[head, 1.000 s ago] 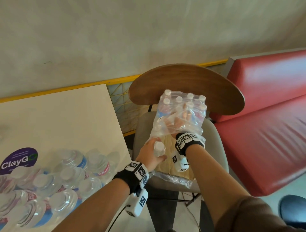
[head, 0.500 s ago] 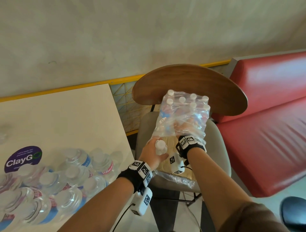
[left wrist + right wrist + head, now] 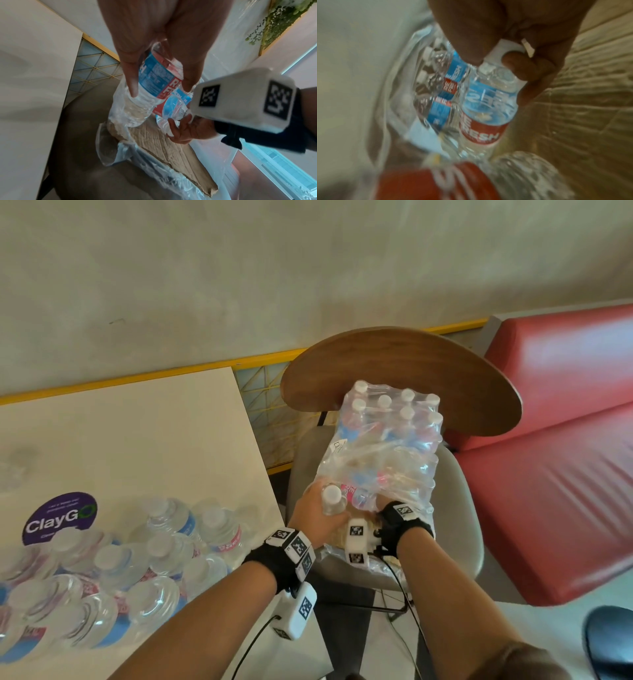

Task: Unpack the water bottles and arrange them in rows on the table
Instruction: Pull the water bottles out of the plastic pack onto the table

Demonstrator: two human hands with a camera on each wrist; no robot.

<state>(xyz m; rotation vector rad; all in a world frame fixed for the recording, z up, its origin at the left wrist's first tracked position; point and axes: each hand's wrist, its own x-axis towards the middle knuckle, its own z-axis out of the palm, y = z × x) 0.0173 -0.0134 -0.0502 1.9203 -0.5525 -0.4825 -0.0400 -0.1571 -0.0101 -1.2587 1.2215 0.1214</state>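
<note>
A shrink-wrapped pack of water bottles (image 3: 387,436) stands on a chair seat, its near end torn open. My left hand (image 3: 313,517) grips one loose bottle (image 3: 331,503) by its body, at the pack's near left corner; its fingers (image 3: 132,75) wrap the blue and red label (image 3: 154,79). My right hand (image 3: 498,54) reaches into the torn wrap and pinches a second bottle (image 3: 488,108) at its white cap. In the left wrist view that second bottle (image 3: 173,106) leans against the first, above the right hand (image 3: 187,128). Several unpacked bottles (image 3: 113,573) stand clustered on the white table (image 3: 137,440).
A brown cardboard tray (image 3: 161,146) and loose plastic wrap lie under the pack on the grey seat. The chair's wooden backrest (image 3: 411,364) rises behind the pack. A red bench (image 3: 555,474) is to the right. A purple sticker (image 3: 60,520) marks the table.
My right hand has drawn back toward the near end of the pack with a bottle. My left hand keeps the same hold on its bottle at about the same spot.
</note>
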